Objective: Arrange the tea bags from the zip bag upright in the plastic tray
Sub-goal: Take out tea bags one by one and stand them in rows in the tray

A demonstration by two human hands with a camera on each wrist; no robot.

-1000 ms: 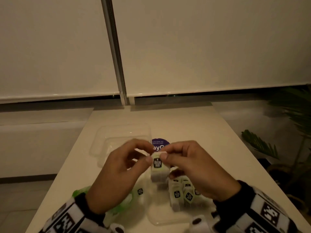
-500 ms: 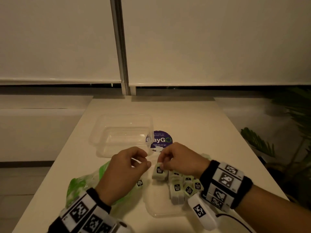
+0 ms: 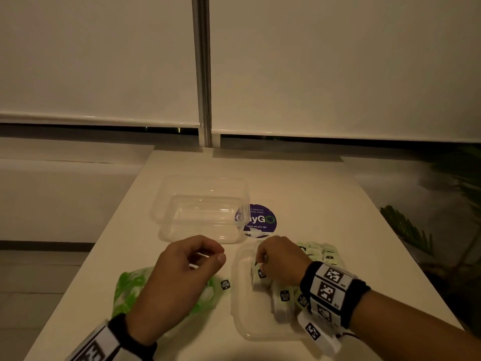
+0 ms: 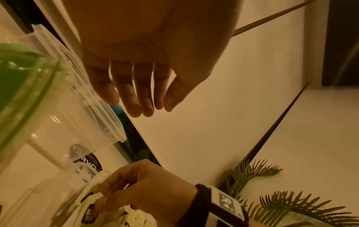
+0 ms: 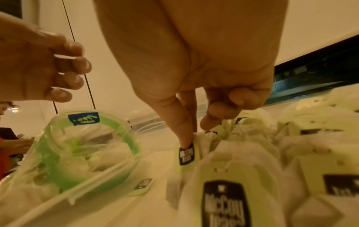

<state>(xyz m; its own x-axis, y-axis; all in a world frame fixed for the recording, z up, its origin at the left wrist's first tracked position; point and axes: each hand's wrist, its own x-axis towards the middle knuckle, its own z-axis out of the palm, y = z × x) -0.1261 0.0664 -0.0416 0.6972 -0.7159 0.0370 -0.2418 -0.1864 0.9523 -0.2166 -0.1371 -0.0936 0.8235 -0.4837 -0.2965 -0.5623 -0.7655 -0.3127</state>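
A shallow clear plastic tray (image 3: 242, 324) lies near me with a row of white tea bags (image 3: 283, 300) standing in it. My right hand (image 3: 258, 264) pinches one tea bag (image 3: 261, 274) by its top between thumb and forefinger, holding it upright at the left end of that row; in the right wrist view the thumb (image 5: 182, 130) presses on its black tag (image 5: 186, 154). My left hand (image 3: 217, 255) hovers left of the tray, fingers relaxed, holding nothing. Under it lies the green zip bag (image 3: 130, 290).
A deeper clear container (image 3: 200, 207) stands farther back, beside a purple round sticker (image 3: 260, 220). More loose tea bags (image 3: 320, 252) lie on the table behind my right hand. A single loose tag (image 3: 225, 284) sits between bag and tray. A plant (image 3: 416, 230) stands right of the table.
Both hands held the tea bag up over the table; the left hand let go and drew left, and the right hand lowered the bag into the tray.
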